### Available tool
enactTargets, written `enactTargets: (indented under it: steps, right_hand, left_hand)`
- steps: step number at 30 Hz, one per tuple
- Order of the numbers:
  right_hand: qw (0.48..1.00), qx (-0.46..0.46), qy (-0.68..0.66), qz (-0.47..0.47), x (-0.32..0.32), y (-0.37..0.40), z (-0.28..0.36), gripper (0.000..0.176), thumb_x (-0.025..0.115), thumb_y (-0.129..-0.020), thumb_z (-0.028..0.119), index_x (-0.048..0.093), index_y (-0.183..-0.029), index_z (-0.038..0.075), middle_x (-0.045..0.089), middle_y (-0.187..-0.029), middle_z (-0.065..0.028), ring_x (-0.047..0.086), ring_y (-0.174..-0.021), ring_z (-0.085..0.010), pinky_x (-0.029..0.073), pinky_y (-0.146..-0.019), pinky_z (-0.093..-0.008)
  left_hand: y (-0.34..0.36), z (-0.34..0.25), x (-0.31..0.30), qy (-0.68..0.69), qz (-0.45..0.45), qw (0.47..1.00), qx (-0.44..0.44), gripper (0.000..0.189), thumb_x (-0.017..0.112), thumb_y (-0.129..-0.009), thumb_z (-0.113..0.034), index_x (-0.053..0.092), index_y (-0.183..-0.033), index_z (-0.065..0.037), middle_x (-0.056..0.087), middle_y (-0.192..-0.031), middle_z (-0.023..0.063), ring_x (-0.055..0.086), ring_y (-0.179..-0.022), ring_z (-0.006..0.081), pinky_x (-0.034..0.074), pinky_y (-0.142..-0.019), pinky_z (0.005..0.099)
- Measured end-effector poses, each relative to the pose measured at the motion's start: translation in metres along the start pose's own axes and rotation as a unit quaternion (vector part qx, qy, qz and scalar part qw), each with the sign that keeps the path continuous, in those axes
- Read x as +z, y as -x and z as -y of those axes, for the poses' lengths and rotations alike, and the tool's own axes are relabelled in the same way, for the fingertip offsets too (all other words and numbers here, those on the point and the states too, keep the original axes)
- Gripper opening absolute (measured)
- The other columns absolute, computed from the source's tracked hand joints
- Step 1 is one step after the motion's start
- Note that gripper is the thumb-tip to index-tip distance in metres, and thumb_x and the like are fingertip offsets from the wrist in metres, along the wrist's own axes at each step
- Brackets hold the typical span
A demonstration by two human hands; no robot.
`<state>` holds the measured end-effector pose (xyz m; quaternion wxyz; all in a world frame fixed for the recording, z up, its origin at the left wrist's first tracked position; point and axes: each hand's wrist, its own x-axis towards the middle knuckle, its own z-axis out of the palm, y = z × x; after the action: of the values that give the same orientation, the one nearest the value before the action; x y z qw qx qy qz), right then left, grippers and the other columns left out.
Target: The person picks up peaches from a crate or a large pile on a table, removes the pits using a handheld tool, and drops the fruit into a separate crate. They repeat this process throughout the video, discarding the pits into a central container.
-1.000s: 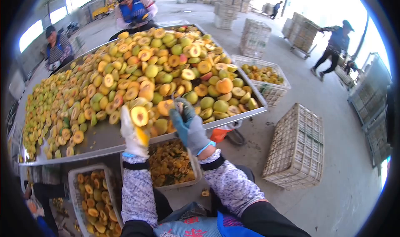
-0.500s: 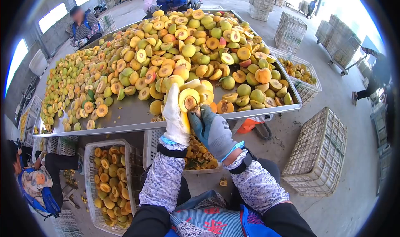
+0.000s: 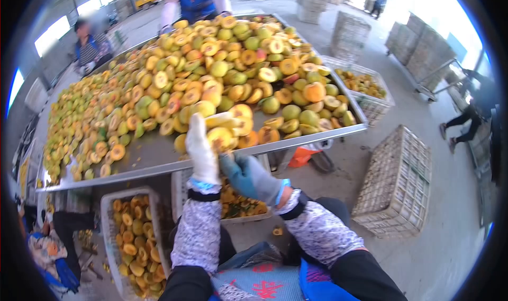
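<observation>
My left hand [image 3: 200,150], in a white glove, is closed around a yellow peach half [image 3: 219,138] at the front edge of the metal table. The cut face of that half points toward me, slightly blurred. Just below it is my right hand [image 3: 255,178] in a grey and blue glove. Its fingers are curled together close to the lower rim of the fruit; whatever they hold is hidden. Beyond both hands lies a big heap of cut peaches [image 3: 211,73] on the table [image 3: 151,155].
Under the table's front edge stand a crate of peach halves [image 3: 108,237] and another crate [image 3: 248,216] holding smaller fruit pieces. An upturned crate [image 3: 389,182] is on the floor at right. Co-workers sit around the table, and a person [image 3: 473,108] pulls a loaded cart.
My head view has shifted, so the table sits further left. My right fingers have dropped from the peach half's cut face to below its rim. The left hand keeps its grip.
</observation>
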<state>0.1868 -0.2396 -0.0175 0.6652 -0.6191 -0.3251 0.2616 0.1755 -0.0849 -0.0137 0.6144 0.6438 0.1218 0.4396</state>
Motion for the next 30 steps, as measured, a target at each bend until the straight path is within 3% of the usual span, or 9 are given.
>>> enactTargets:
  steps: [2, 3, 4, 7, 14, 24, 27, 28, 30]
  right_hand:
    - [0.996, 0.085, -0.029, 0.018, 0.002, 0.002, 0.008, 0.044, 0.050, -0.106, 0.041, 0.065, -0.083, 0.008, 0.054, -0.072, 0.0085, 0.046, -0.063, -0.0048, 0.039, -0.051, -0.0257]
    - [0.997, 0.054, -0.009, 0.055, -0.004, 0.004, 0.015, 0.046, 0.049, -0.106, 0.046, 0.063, -0.081, 0.009, 0.053, -0.069, 0.0078, 0.046, -0.059, -0.0056, 0.037, -0.048, -0.0265]
    - [0.983, 0.156, -0.035, 0.086, -0.010, 0.012, 0.036, 0.049, 0.047, -0.104, 0.053, 0.063, -0.085, 0.011, 0.052, -0.066, 0.0053, 0.046, -0.053, -0.0075, 0.036, -0.045, -0.0268]
    - [0.956, 0.220, -0.086, 0.173, -0.024, 0.026, 0.051, 0.060, 0.042, -0.097, 0.071, 0.059, -0.087, 0.014, 0.048, -0.061, 0.0023, 0.043, -0.044, -0.0092, 0.035, -0.039, -0.0253]
    - [0.954, 0.217, -0.093, 0.186, -0.028, 0.038, 0.036, 0.062, 0.035, -0.099, 0.068, 0.061, -0.087, 0.013, 0.048, -0.063, 0.0016, 0.044, -0.046, -0.0105, 0.036, -0.041, -0.0269]
    - [0.980, 0.137, 0.022, 0.142, -0.027, 0.057, 0.050, 0.055, 0.044, -0.101, 0.059, 0.062, -0.090, 0.009, 0.059, -0.071, -0.0034, 0.055, -0.058, -0.0150, 0.044, -0.052, -0.0307]
    - [0.984, 0.074, 0.112, 0.117, -0.024, 0.047, 0.013, 0.051, 0.051, -0.100, 0.053, 0.066, -0.094, 0.005, 0.065, -0.075, -0.0072, 0.061, -0.064, -0.0211, 0.050, -0.060, -0.0374]
    - [0.981, 0.046, 0.152, 0.108, -0.022, 0.044, -0.001, 0.049, 0.053, -0.100, 0.051, 0.068, -0.096, 0.004, 0.068, -0.077, -0.0090, 0.064, -0.066, -0.0240, 0.052, -0.063, -0.0404]
    - [0.929, 0.052, 0.340, 0.136, -0.029, 0.053, 0.007, 0.040, 0.059, -0.096, 0.042, 0.070, -0.102, 0.004, 0.072, -0.086, -0.0124, 0.068, -0.077, -0.0299, 0.054, -0.073, -0.0435]
  left_hand:
    - [0.000, 0.016, -0.006, -0.114, -0.049, 0.984, 0.129, 0.050, 0.048, -0.106, -0.041, 0.065, -0.114, 0.005, 0.069, -0.109, 0.0136, 0.067, -0.097, 0.0201, 0.055, -0.085, 0.0329]
    - [0.000, 0.010, -0.003, -0.030, -0.006, 0.998, 0.052, 0.051, 0.047, -0.106, -0.043, 0.065, -0.113, 0.004, 0.068, -0.102, 0.0136, 0.067, -0.090, 0.0213, 0.055, -0.079, 0.0332]
    - [0.000, 0.001, -0.001, 0.108, 0.058, 0.990, -0.076, 0.053, 0.046, -0.105, -0.046, 0.065, -0.111, 0.003, 0.068, -0.095, 0.0136, 0.067, -0.084, 0.0226, 0.055, -0.073, 0.0335]
    - [0.013, -0.061, 0.011, 0.172, 0.239, 0.937, -0.188, 0.052, 0.047, -0.105, -0.046, 0.065, -0.095, 0.001, 0.065, -0.074, 0.0090, 0.061, -0.062, 0.0181, 0.050, -0.056, 0.0302]
    - [0.036, -0.061, 0.032, 0.222, 0.134, 0.939, -0.226, 0.052, 0.047, -0.104, -0.050, 0.063, -0.091, -0.003, 0.055, -0.063, 0.0056, 0.052, -0.052, 0.0164, 0.045, -0.049, 0.0280]
    - [0.063, -0.048, 0.043, 0.335, 0.086, 0.919, -0.188, 0.048, 0.047, -0.104, -0.050, 0.064, -0.117, -0.007, 0.061, -0.081, 0.0000, 0.058, -0.066, 0.0129, 0.048, -0.053, 0.0250]
    - [0.041, -0.019, 0.018, 0.389, 0.104, 0.883, -0.241, 0.046, 0.046, -0.106, -0.044, 0.060, -0.130, -0.008, 0.064, -0.088, -0.0020, 0.060, -0.075, 0.0130, 0.053, -0.058, 0.0259]
    - [0.019, 0.003, -0.008, 0.450, 0.203, 0.833, -0.249, 0.046, 0.044, -0.107, -0.040, 0.056, -0.139, -0.009, 0.070, -0.102, -0.0009, 0.064, -0.083, 0.0139, 0.057, -0.066, 0.0274]
    - [0.015, -0.011, -0.030, 0.356, 0.030, 0.904, -0.235, 0.047, 0.043, -0.107, -0.039, 0.053, -0.143, -0.011, 0.070, -0.119, 0.0010, 0.067, -0.092, 0.0159, 0.059, -0.075, 0.0286]
